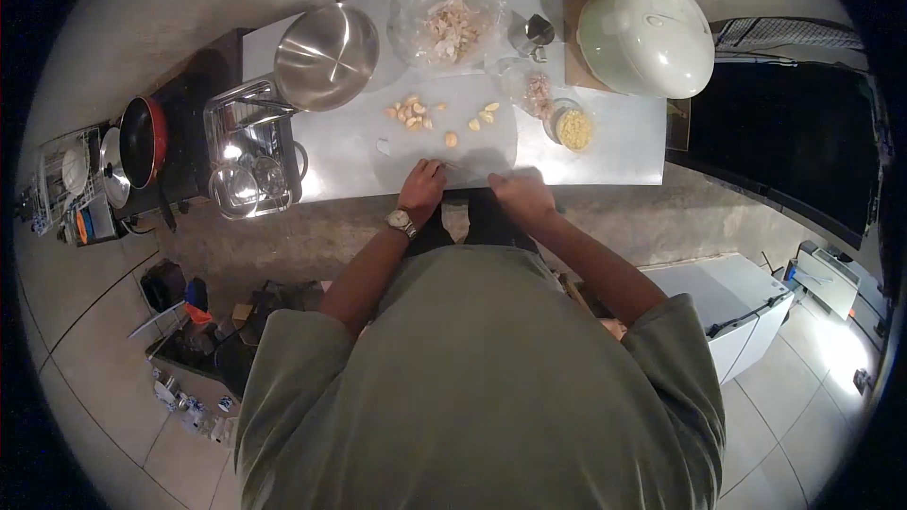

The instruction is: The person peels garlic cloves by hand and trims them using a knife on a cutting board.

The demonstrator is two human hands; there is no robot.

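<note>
Pinching a small, light, firm garlic clove (448,166) at the near edge of the cutting board (491,146) with my left hand (421,187), I judge it slippery, best gripped by its sides, while my right hand (521,196) seems clenched on something I cannot make out.

A pale table (614,146) stands against the wall, its near edge toward the person. A white cutting board (444,127) lies flat in its middle, with peeled garlic cloves (413,112) scattered on the board in two loose groups. At the left end sits a wire rack (248,146) holding glass lids, and a steel bowl (326,57) tilts beside it. Behind the board lies a plastic bag (449,26) of garlic skins, with a small steel cup (534,33) next to it. To the right of the board stand a smaller bag (534,90) and a little glass bowl (572,127) of chopped garlic. A white rice cooker (647,35) fills the far right corner.
</note>
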